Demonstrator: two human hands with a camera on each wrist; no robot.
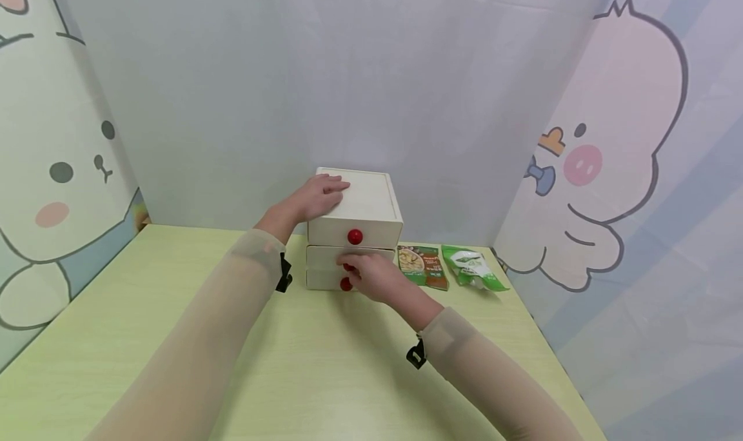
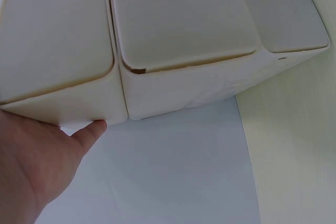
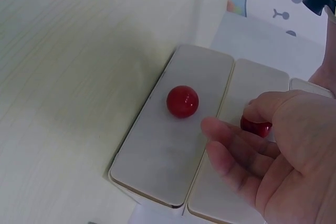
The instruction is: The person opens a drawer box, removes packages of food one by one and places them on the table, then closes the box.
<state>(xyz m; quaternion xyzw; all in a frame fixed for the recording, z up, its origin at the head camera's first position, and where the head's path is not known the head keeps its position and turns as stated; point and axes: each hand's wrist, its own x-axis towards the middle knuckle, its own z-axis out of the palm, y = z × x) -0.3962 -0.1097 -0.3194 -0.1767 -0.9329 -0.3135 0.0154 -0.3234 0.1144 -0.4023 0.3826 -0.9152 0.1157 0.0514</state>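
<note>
A white drawer cabinet (image 1: 367, 194) has stacked drawers with round red knobs. My left hand (image 1: 319, 196) rests on its top at the left, fingers lying over the panel. In the left wrist view, the left thumb (image 2: 93, 132) lies along the cabinet's upper edge; the other fingers are hidden. My right hand (image 1: 374, 274) is at the middle drawer front, where thumb and forefinger pinch the middle red knob (image 3: 256, 127). Its other fingers are loosely bent in front of the lower drawer. The bottom red knob (image 3: 182, 102) and top red knob (image 1: 355, 236) are untouched.
Right of the cabinet lie a brown-and-green food packet (image 1: 422, 267) and a green-and-white bag (image 1: 473, 267). The cabinet stands at the back of a pale yellow-green table (image 1: 325, 376), close to a grey curtain (image 1: 232, 106). Cartoon-printed curtains hang at both sides.
</note>
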